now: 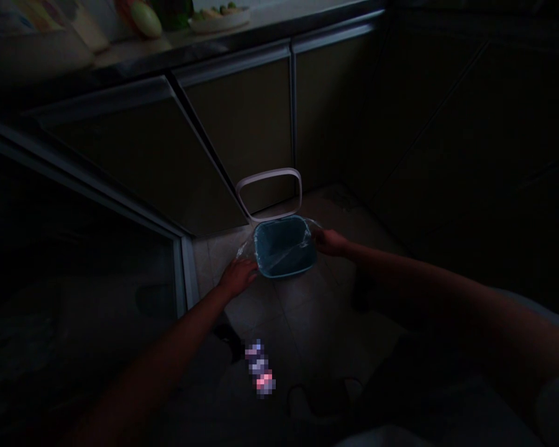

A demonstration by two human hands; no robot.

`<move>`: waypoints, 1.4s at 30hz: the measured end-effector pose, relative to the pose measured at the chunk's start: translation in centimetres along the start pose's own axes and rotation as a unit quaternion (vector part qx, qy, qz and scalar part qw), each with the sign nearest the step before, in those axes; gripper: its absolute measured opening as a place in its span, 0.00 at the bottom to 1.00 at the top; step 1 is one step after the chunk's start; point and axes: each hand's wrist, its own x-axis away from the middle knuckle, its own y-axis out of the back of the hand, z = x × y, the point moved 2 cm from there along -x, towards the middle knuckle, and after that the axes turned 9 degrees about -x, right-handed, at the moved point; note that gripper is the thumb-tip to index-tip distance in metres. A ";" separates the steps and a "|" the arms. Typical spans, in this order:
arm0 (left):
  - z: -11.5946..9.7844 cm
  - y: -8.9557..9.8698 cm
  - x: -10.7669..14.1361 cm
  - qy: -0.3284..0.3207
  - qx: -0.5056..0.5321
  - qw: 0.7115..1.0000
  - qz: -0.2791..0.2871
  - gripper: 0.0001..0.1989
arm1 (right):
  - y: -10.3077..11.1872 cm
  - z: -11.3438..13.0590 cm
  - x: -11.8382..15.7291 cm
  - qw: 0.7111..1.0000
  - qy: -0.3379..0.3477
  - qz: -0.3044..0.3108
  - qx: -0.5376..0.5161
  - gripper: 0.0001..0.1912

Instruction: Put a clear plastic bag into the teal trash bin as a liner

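Fingers [250, 268] of left hand [236, 277] and right hand [330, 242], grip unclear, touch plastic liner [245, 249] either side of a teal bin [284, 256]

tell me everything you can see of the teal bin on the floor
A small teal bin, rounded-rectangular and plastic-looking, stands on the tiled floor before dark cabinets. A clear plastic liner lines it and spills over its rim. A white hollow frame stands raised at its far edge. The left hand and right hand are at either side.
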 end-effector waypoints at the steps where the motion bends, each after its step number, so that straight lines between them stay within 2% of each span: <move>1: 0.0 -0.2 0.1 0.005 0.001 1.000 0.000 0.11 | 0.1 0.0 0.2 1.000 0.003 0.003 0.011 0.13; 5: -0.2 -1.2 0.0 0.022 0.009 1.000 -0.004 0.10 | 0.5 -0.4 1.1 0.999 0.006 0.025 0.044 0.07; 14: -1.3 -2.3 0.0 0.078 0.065 0.994 -0.034 0.06 | -0.5 -2.3 2.2 0.992 0.005 0.103 0.078 0.04; 17: -1.6 -2.6 0.4 0.120 0.075 0.989 -0.045 0.06 | -1.0 -2.6 2.6 0.988 0.017 0.139 0.068 0.04; 20: -2.2 -3.0 0.5 0.181 0.063 0.981 -0.043 0.14 | -1.3 -2.5 2.9 0.985 0.030 0.161 0.060 0.04; 22: -2.7 -3.1 0.4 0.192 0.051 0.979 -0.040 0.11 | -1.4 -2.2 3.1 0.983 0.036 0.171 0.062 0.05; 25: -3.1 -3.2 0.4 0.166 0.026 0.985 -0.042 0.05 | -1.6 -2.0 3.3 0.980 0.028 0.178 0.088 0.06; 30: -2.5 -3.5 0.9 0.072 -0.022 0.997 -0.014 0.06 | -1.8 -1.7 3.4 0.975 0.034 0.167 0.145 0.05; 34: -1.8 -4.0 1.1 0.005 -0.027 1.000 0.006 0.06 | -1.9 -1.2 3.2 0.971 0.006 0.173 0.165 0.05; 38: -1.6 -4.4 0.6 0.009 -0.012 1.000 0.014 0.05 | -2.0 -1.0 2.6 0.971 -0.016 0.161 0.174 0.08; 42: -1.8 -4.8 0.0 0.044 0.019 0.999 0.018 0.04 | -2.0 -1.3 1.6 0.977 -0.042 0.138 0.157 0.09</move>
